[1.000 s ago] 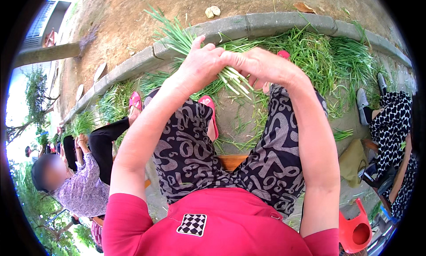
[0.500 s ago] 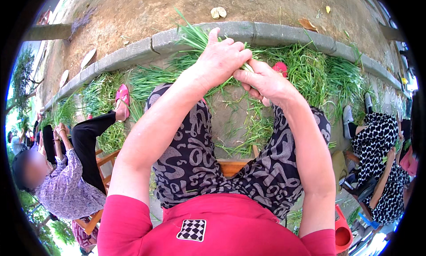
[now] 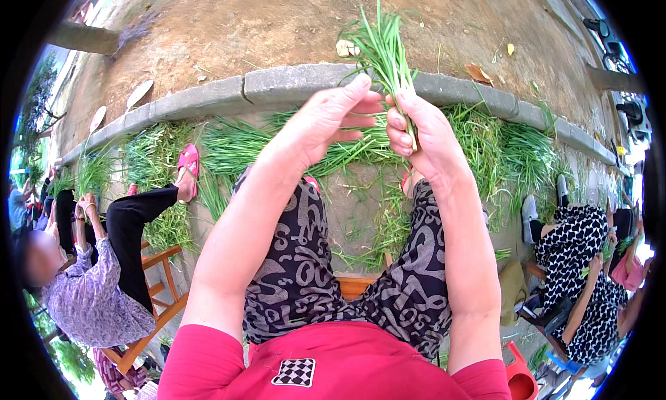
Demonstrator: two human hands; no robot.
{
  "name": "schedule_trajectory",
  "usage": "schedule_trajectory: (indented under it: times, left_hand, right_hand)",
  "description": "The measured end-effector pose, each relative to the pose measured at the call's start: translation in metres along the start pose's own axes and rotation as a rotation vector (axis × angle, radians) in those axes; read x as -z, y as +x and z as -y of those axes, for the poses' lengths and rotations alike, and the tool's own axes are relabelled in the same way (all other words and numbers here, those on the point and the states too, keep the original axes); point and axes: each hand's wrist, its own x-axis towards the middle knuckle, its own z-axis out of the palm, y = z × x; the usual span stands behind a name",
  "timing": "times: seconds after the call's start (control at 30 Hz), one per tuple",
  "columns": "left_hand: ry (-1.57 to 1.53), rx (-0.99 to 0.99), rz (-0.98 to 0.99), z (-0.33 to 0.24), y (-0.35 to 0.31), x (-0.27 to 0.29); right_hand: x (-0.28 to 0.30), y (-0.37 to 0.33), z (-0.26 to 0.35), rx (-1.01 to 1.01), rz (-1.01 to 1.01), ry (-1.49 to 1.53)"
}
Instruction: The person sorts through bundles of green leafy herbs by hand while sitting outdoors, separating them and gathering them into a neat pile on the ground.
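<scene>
Between the thumb and curled fingers of our right hand, we pinch a small bunch of green stalks, its pale ends poking out below the grip and its leafy tops fanning up and away from us. Our left hand is just beside it, thumb raised and fingers spread toward the stalks; whether a fingertip brushes them we cannot tell. To handle the bunch well, we would do best to keep the right-hand pinch firm but not crushing, low near the pale ends, so that the stalks stay together without bruising. The left fingers seem best used lightly, combing along the leaves rather than tugging across them, since thin blades probably bend and snap easily. The pale ends look roughly gathered, and holding them level should make uneven stalks easier to spot. Beyond our hands, loose greens lie to our left and a thick, tangled heap to our right, both along the stone curb, with bare dirt past it. Nearer us are our patterned trousers, with a bit of wooden seat between the legs. Farther out, a person in a purple top sits to our left, and someone in black-and-white clothing to our right.
</scene>
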Motion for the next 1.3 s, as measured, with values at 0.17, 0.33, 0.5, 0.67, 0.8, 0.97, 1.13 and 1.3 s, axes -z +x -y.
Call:
schedule_trajectory:
  times: [0.17, 0.33, 0.5, 0.67, 0.8, 0.97, 1.13, 1.3]
  left_hand:
    - [-0.469, -0.041, 0.298, 0.003, 0.020, -0.003]
    - [-0.556, -0.279, 0.191, 0.007, 0.026, 0.012]
    - [-0.470, -0.309, 0.002, 0.012, 0.034, 0.020]
    - [-0.490, -0.315, -0.076, 0.017, 0.042, 0.018]
    - [-0.454, -0.315, -0.095, 0.012, 0.036, 0.013]
    - [-0.449, -0.316, -0.053, 0.005, 0.031, 0.013]
    - [-0.346, -0.311, -0.004, 0.005, 0.026, 0.019]
    - [-0.262, -0.261, 0.010, 0.005, 0.020, 0.006]
  right_hand:
    - [-0.016, 0.001, -0.003, -0.048, 0.135, -0.016]
    - [-0.023, 0.009, -0.013, -0.027, 0.149, -0.443]
    - [-0.008, 0.029, -0.028, 0.465, -0.170, -1.094]
    - [-0.022, 0.026, -0.018, 0.610, -0.231, -1.221]
    - [-0.023, 0.026, -0.020, 0.525, -0.187, -1.320]
    - [-0.012, 0.026, -0.013, 0.293, -0.023, -0.899]
    - [-0.018, 0.016, -0.007, 0.196, 0.094, -0.640]
    - [-0.006, 0.023, -0.006, 0.148, 0.008, -0.591]
